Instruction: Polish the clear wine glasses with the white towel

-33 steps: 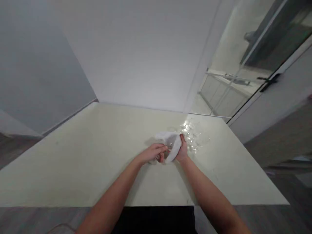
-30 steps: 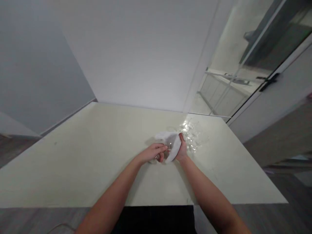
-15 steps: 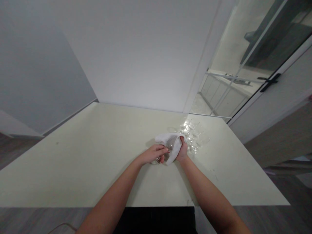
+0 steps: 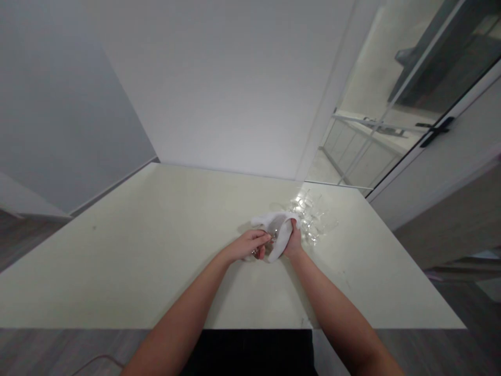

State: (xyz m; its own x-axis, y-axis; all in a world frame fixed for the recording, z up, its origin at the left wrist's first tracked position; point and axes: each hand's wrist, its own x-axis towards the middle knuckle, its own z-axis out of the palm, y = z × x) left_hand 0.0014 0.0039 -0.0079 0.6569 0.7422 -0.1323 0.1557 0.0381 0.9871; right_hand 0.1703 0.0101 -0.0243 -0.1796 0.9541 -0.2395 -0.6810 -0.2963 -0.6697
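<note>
A clear wine glass (image 4: 275, 228) lies tilted between my hands, its bowl against a white cloth (image 4: 281, 244). Fingers of my left hand (image 4: 250, 244) are closed round the stem, and part of the foot shows below them. My right hand (image 4: 293, 243) grips the cloth around the bowl from the right, thumb on top at the rim side. The cloth hides much of the bowl and most of the right fingers.
Several clear glasses (image 4: 311, 214) lie in a cluster just beyond my right hand, hard to tell apart in the glare. The pale table (image 4: 136, 250) meets a white wall (image 4: 235, 104). A glazed door with a black handle (image 4: 436, 130) stands at the right.
Both hands keep their grips with almost no movement. The cloth has shifted slightly around the bowl, and the whole view has moved a little.
</note>
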